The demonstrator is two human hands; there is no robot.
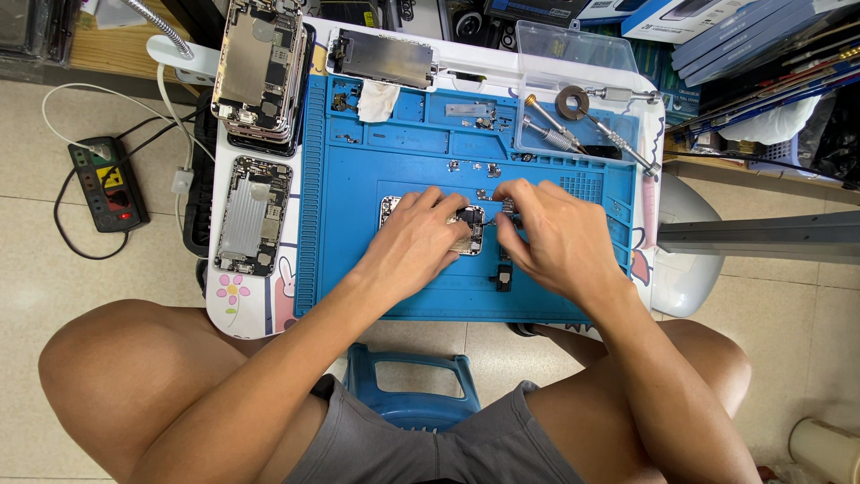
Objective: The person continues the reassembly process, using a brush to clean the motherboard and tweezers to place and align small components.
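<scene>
Disassembly of the opened silver phone chassis (pixel 466 235) on the blue silicone repair mat (pixel 358 269) seems underway: left hand (pixel 417 237) presses it down, right hand (pixel 551 237) pinches a thin tool, so the next move calls for fine, steady aim.

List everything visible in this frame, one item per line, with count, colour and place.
opened phone body: 1, silver, mat centre, under both hands
repair mat: 1, blue, on the small table
phone housings: a stack, silver, table's upper left
single housing: 1, silver, left of mat
clear tray: 1, upper right of mat
screwdrivers: several, metal, in the tray
power strip: 1, black, floor at left
stool: 1, blue, between the knees
left hand: on the phone body
right hand: at the phone's right edge
</scene>
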